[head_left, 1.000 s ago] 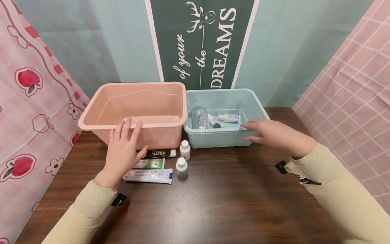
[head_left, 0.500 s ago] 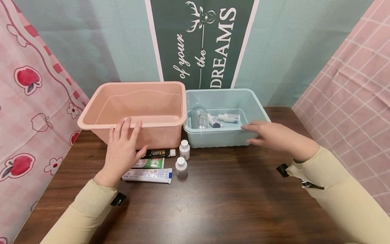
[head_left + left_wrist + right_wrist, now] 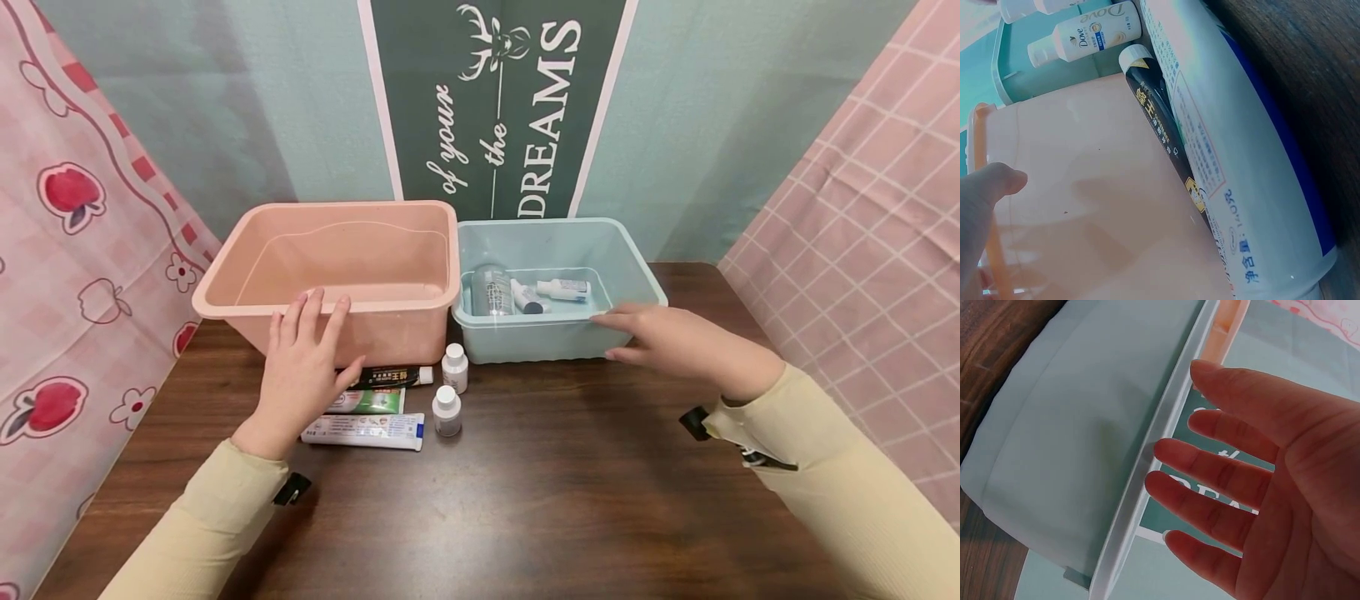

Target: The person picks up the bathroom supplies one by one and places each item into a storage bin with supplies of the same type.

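Resting on the pink bin [image 3: 405, 337], the left hand [image 3: 298, 375] has its grip apart; the right hand [image 3: 667, 337], grip also apart, is at the rim of the light-blue bin [image 3: 532, 343].

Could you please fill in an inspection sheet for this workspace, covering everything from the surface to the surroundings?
Surface: dark wooden table, with a light reflection.
Job's things: pink bin; blue bin holding bottles; three tubes lying and two white bottles standing in front of the bins.
Clutter: nothing seen.
Hands: left hand, fingers over the pink bin's front rim; right hand, fingertips at the blue bin's front rim.
Cables: nothing seen.
Surroundings: teal curtain behind; pink cloths at both sides.
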Available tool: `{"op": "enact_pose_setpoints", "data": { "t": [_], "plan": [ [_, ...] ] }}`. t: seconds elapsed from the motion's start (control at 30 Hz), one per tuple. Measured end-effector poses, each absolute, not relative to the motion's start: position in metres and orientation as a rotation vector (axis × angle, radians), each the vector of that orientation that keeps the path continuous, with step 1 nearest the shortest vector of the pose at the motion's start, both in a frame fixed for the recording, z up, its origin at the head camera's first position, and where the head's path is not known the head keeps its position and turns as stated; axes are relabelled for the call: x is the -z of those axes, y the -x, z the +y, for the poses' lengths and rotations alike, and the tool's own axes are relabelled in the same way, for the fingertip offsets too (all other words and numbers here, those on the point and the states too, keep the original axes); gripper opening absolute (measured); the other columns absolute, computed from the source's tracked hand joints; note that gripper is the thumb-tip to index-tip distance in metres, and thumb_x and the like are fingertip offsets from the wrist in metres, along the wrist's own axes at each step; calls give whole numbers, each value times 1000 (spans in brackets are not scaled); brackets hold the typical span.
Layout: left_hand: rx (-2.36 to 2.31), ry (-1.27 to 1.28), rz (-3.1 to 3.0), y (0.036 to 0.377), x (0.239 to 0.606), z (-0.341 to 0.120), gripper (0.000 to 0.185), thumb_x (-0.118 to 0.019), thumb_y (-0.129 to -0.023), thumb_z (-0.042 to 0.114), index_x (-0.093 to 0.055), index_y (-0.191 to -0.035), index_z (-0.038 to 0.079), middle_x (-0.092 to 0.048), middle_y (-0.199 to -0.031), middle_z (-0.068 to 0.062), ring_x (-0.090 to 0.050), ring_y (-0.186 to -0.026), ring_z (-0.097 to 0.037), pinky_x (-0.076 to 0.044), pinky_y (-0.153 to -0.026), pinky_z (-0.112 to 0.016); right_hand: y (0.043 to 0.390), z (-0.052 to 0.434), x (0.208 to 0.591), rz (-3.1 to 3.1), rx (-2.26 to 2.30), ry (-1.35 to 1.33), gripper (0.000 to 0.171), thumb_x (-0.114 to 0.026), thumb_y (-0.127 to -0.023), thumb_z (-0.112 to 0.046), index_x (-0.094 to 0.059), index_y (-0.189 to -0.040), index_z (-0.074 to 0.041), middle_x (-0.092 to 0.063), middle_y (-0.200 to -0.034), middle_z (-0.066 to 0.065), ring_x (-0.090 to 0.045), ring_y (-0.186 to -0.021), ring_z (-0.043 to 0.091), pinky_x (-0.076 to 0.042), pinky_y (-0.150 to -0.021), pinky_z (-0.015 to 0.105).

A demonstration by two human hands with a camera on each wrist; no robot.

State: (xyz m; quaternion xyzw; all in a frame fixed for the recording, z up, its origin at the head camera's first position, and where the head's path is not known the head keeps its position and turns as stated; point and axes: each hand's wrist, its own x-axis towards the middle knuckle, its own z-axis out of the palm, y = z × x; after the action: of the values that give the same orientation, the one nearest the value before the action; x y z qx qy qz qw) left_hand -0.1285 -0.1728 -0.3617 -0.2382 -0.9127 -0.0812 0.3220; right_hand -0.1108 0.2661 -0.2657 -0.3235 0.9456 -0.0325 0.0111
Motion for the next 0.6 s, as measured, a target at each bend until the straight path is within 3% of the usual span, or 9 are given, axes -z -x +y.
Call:
{"op": "enact_pose_setpoints", "data": {
  "t": [0.3, 0.6],
  "plan": [
    [229, 624, -2393, 129, 361, -172, 80, -70, -71, 37, -39, -137, 5, -32, -137, -29, -27, -126, -47, -16, -102, -63, 107, 265, 273, 2908, 156, 995, 45, -68, -84, -21, -58, -123, -1, -60, -117, 14, -57, -108, 29, -44, -87, 47],
    [234, 626, -2387, 128, 362, -172, 79, -70, -71, 37, -39, -138, 5, -32, -137, -29, -28, -126, -47, -16, -102, -63, 106, 264, 282, 2882, 174, 985, 44, -67, -85, -22, -59, -123, -2, -60, -118, 13, -57, -108, 28, -45, -87, 47]
  ]
}}
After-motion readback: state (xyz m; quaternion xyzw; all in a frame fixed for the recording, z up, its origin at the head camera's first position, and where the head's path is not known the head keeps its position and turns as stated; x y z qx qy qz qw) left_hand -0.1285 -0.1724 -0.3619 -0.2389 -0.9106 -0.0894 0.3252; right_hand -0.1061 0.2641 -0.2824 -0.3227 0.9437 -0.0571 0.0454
